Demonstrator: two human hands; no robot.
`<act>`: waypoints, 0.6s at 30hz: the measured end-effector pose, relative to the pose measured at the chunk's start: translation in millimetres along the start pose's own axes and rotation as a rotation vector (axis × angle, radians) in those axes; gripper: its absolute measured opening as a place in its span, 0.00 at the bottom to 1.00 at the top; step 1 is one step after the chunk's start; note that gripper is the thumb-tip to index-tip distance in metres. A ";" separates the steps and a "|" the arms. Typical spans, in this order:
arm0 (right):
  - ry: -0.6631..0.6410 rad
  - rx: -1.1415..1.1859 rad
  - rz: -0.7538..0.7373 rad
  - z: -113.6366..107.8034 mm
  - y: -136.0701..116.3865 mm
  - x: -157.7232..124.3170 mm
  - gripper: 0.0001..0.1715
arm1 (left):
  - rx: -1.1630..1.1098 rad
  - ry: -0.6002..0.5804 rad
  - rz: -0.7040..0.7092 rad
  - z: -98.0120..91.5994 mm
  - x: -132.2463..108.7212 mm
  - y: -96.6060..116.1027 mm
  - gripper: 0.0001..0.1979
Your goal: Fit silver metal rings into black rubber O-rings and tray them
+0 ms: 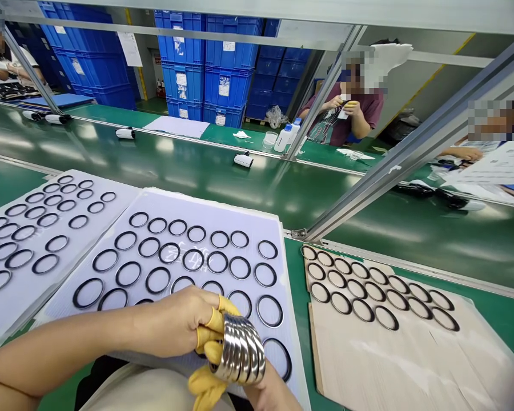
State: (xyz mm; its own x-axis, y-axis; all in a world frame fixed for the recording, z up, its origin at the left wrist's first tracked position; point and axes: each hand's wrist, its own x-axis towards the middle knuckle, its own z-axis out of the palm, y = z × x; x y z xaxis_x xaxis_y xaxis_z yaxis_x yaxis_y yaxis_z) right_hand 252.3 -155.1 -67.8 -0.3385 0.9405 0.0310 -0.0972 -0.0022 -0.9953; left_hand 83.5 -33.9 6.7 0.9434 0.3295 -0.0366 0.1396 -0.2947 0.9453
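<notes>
A row of shiny metal rings (242, 349) sits together in front of my body, over the near edge of the middle sheet. My left hand (188, 325), with yellow finger covers, reaches in from the left and is closed at the end of this row. From the lower right comes my right hand (209, 387), also in yellow finger covers. It supports the rings, its fingers showing on their left side; whether they pass through the rings is partly hidden. Several black-edged rings (196, 260) lie in rows on the white middle sheet (265, 228) beneath.
More rings lie on a left white sheet (89, 234) and a right beige board (368, 365). A green conveyor (175, 160) runs behind, carrying small white-and-black items (243, 160). A metal frame post (368, 171) slants at right. Co-workers (342, 111) sit across, near stacked blue crates (227, 85).
</notes>
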 end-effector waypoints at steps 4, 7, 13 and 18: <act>-0.013 0.043 0.046 5.9 3.2 -3.8 0.39 | 0.149 -0.060 -0.012 -4.1 -1.0 3.2 0.12; -0.005 -0.028 0.024 5.6 3.9 -0.3 0.40 | 0.374 -0.157 -0.048 -13.4 -5.3 3.8 0.10; 0.107 -0.439 -0.029 -4.7 -7.7 11.3 0.42 | 0.135 -0.340 -0.155 -24.5 -8.7 -2.2 0.04; 0.173 -0.236 0.025 1.1 10.1 4.9 0.49 | -0.278 -0.497 -0.147 -11.3 -3.0 -14.3 0.18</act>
State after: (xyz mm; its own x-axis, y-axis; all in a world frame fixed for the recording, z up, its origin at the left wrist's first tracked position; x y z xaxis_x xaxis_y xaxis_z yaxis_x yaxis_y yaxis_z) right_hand 248.7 -150.9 -77.6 -0.1710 0.9852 0.0101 0.1368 0.0339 -0.9900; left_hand 75.2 -20.5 -3.0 0.9574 -0.1305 -0.2575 0.2585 -0.0094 0.9660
